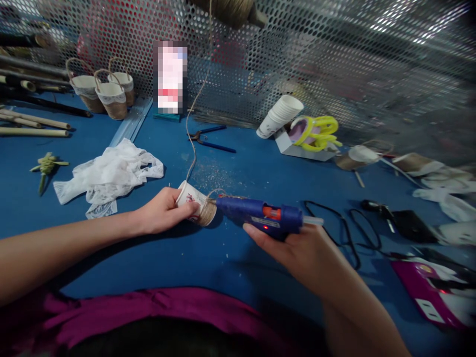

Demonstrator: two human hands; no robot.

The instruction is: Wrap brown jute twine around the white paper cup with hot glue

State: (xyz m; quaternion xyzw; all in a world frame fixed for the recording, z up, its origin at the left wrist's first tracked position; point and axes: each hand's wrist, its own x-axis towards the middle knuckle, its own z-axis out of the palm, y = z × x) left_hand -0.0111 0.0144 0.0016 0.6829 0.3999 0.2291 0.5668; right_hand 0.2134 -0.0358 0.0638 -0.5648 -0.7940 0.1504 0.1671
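My left hand is closed around a white paper cup, which lies tilted with its base toward the right. Brown twine is wound round the cup's base end. From a spool at the top, a strand of twine hangs down to the cup. A blue hot glue gun is gripped in my right hand, its nozzle at the twine-wrapped end. A red light glows on the gun, and a clear glue stick sticks out of its back.
White lace and three twine-covered cups with handles are at the left. Pliers lie behind the cup. Stacked cups, a tape box, black cable and a magenta power strip are rightward.
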